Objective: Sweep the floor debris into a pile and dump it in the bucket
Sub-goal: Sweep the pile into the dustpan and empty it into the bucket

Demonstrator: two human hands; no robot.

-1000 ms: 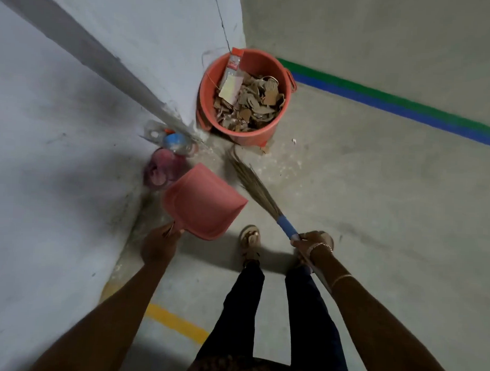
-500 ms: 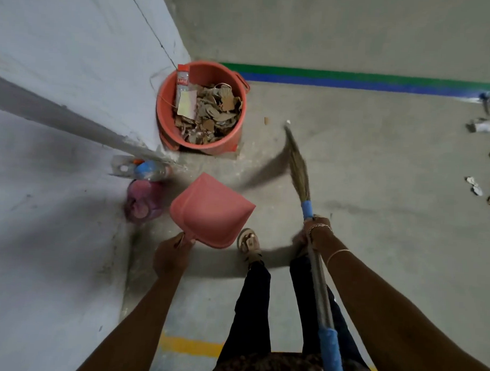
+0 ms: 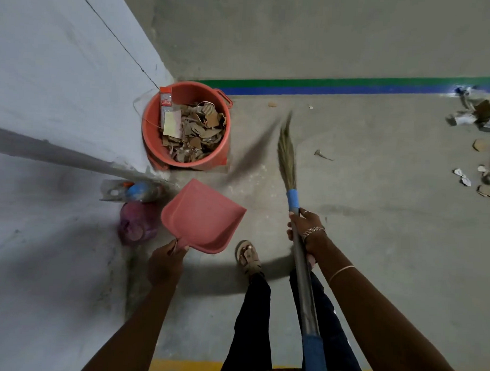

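Bucket: in the wall corner, nearly full of cardboard scraps; a packet inside read "LARGE". Dustpan: empty, left hand curled round its handle. Broom: bristles forward and low, right hand wrapped round the shaft just behind the blue tape. Debris: scattered far right, well apart from the bucket. Recommended: take the broom right and gather the scraps with short strokes before lowering the dustpan.

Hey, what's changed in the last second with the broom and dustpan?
The broom swung right: its bristles, earlier at the foot of the bucket, now point forward over open floor to the bucket's right. The view turned right too, bringing scattered debris into sight. Unchanged: right hand grips the broom handle, left hand holds the empty dustpan.
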